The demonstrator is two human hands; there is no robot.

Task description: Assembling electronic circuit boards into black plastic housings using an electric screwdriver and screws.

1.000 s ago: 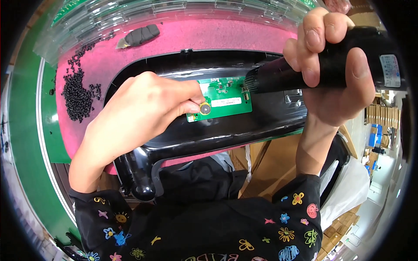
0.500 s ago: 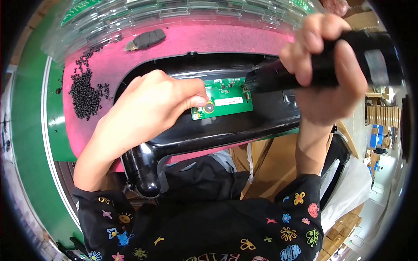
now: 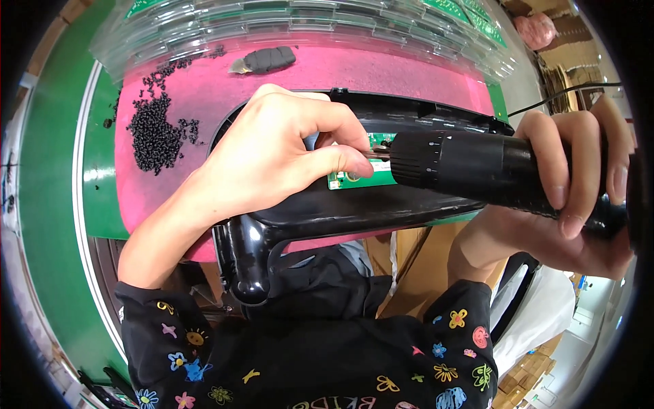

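Note:
My right hand (image 3: 572, 184) wraps around a black electric screwdriver (image 3: 463, 163), held nearly level and pointing left. Its metal bit (image 3: 379, 154) reaches the pinched thumb and forefinger of my left hand (image 3: 286, 146). Whatever those fingertips hold at the bit's end is too small to make out. Under the bit lies a green circuit board (image 3: 381, 179), partly covered by my left hand and the screwdriver. The board sits inside a glossy black plastic housing (image 3: 306, 217) with a rounded arm at its near left.
Small black screws (image 3: 153, 133) are heaped on the pink mat (image 3: 409, 71) at left. A blade wrapped in dark tape (image 3: 269, 60) lies beyond the housing. Clear plastic trays (image 3: 306, 27) stack along the back. A black cable (image 3: 558, 92) runs at right.
The screwdriver has turned level, its bit now at my left fingertips instead of over the board's right end. My left hand has lifted off the board. The whole view has shifted slightly.

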